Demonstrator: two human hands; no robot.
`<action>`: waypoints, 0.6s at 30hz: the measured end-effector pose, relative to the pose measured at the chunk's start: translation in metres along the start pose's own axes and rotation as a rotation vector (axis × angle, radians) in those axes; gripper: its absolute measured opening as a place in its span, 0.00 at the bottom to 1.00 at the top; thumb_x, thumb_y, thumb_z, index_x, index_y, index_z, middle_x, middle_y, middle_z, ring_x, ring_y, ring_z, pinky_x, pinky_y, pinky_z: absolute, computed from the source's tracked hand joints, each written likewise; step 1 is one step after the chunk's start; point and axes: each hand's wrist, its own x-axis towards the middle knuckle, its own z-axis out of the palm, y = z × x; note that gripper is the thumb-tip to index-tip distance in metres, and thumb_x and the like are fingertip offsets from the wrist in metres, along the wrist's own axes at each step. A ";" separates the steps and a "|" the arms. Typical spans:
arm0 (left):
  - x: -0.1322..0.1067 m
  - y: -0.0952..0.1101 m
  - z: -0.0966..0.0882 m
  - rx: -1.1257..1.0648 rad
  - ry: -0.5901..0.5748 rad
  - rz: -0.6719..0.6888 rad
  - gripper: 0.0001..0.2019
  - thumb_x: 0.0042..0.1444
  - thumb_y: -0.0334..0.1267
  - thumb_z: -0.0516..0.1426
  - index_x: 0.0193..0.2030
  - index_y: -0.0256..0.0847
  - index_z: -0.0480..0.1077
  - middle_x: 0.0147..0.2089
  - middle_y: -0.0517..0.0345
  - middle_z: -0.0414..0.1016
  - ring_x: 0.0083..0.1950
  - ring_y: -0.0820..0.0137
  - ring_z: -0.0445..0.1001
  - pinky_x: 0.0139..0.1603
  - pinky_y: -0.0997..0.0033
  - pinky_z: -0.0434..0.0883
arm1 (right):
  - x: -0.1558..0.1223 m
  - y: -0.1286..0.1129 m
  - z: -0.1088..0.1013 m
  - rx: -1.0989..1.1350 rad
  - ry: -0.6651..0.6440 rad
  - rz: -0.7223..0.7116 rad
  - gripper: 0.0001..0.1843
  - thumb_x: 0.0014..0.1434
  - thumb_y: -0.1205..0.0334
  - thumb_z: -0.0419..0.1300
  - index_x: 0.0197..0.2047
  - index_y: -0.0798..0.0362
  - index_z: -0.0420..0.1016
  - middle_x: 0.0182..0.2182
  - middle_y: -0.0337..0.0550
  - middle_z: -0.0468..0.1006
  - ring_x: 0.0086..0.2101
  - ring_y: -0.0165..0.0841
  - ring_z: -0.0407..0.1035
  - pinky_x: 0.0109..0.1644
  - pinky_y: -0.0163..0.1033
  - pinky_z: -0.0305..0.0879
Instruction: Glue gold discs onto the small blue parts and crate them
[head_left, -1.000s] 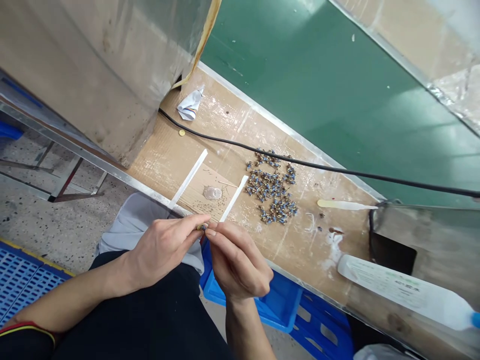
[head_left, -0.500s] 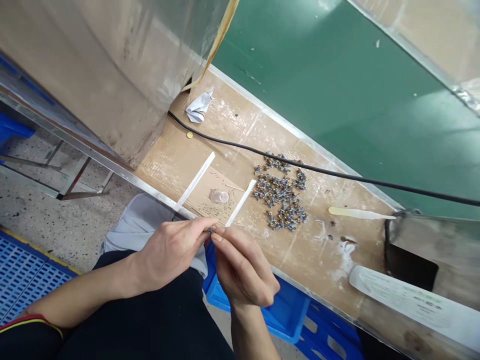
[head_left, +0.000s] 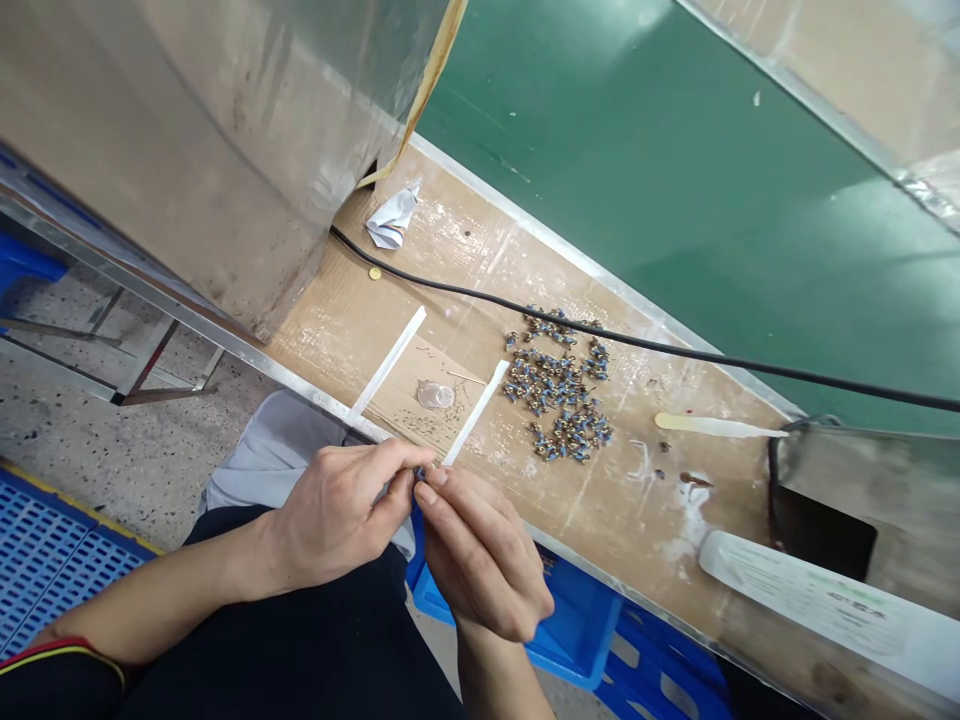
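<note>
Hands [head_left: 341, 515] drew back slightly, pinching sm. blue part [head_left: 420, 474] btwn fingertips [head_left: 426, 494], its long axis & direction hidden.

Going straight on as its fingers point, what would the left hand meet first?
Likely the right hand, its fingertips just ahead of the left hand; the exact gap is hard to judge.

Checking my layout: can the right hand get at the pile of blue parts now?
Probably yes: nothing blocks the near side of the pile, though the right hand pinches a small part and the black cable crosses the far side.
</note>
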 end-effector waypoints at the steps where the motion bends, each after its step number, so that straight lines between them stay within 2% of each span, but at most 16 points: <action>1: 0.000 0.000 0.001 0.004 0.007 0.002 0.11 0.75 0.26 0.58 0.59 0.40 0.76 0.48 0.56 0.90 0.46 0.67 0.91 0.49 0.72 0.84 | 0.001 0.000 0.000 0.006 0.007 -0.003 0.26 0.67 0.79 0.73 0.66 0.56 0.84 0.57 0.52 0.89 0.51 0.47 0.88 0.51 0.51 0.94; 5: -0.001 0.000 0.003 0.015 0.033 -0.007 0.12 0.75 0.26 0.59 0.59 0.40 0.76 0.47 0.57 0.90 0.46 0.68 0.91 0.49 0.73 0.84 | 0.002 0.000 0.003 0.027 0.009 -0.009 0.25 0.66 0.81 0.73 0.64 0.59 0.85 0.55 0.54 0.89 0.51 0.47 0.88 0.50 0.51 0.93; 15: -0.003 0.000 0.007 0.005 0.073 -0.006 0.11 0.74 0.25 0.59 0.57 0.41 0.77 0.46 0.58 0.90 0.44 0.69 0.91 0.48 0.75 0.84 | -0.001 0.000 0.005 0.021 0.011 0.010 0.27 0.66 0.81 0.73 0.65 0.57 0.85 0.54 0.52 0.89 0.51 0.47 0.88 0.51 0.50 0.93; 18: -0.002 0.001 0.006 -0.018 0.051 -0.001 0.13 0.76 0.26 0.59 0.62 0.42 0.76 0.50 0.57 0.91 0.47 0.69 0.91 0.52 0.75 0.85 | -0.001 0.001 0.002 0.005 0.025 0.021 0.27 0.67 0.80 0.72 0.66 0.55 0.84 0.55 0.52 0.89 0.50 0.46 0.88 0.52 0.50 0.93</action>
